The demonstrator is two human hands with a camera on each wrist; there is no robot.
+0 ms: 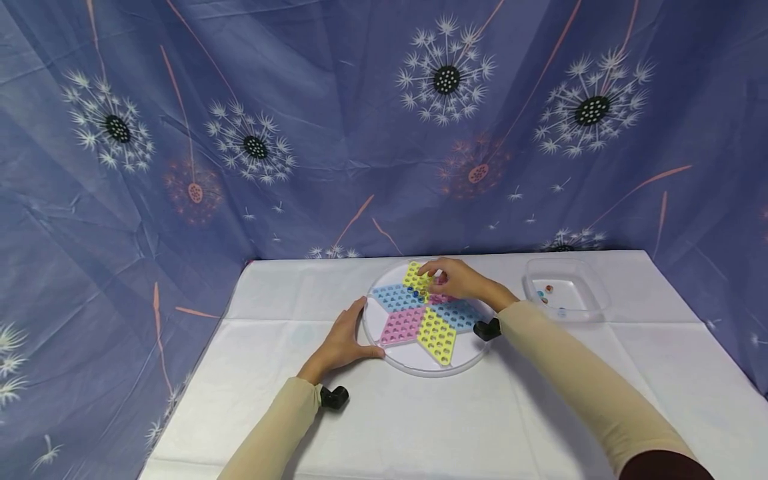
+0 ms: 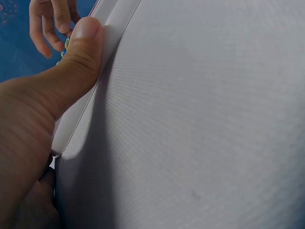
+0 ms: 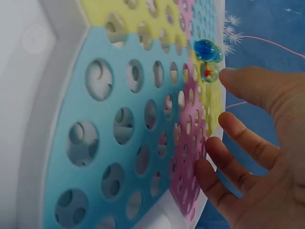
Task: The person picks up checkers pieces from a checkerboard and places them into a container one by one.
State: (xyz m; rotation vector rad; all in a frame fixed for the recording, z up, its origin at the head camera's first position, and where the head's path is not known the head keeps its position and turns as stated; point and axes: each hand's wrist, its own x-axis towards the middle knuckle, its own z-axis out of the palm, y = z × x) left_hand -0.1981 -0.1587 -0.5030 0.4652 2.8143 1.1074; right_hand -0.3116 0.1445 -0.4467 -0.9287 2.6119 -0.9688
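Note:
A round white Chinese checkers board with yellow, blue and pink star points lies on the table. My left hand holds its left edge, thumb against the front rim and the other fingers along the side. Over the far part of the board is my right hand, its fingers loosely bent and apart. In the right wrist view its thumb tip is right at a clear marble with red and yellow inside, beside a blue marble. Several marbles sit around the board's middle and the far yellow point.
A clear plastic container stands to the right of the board with several marbles inside. White cloth covers the table. A blue dandelion-patterned curtain hangs behind and to the sides.

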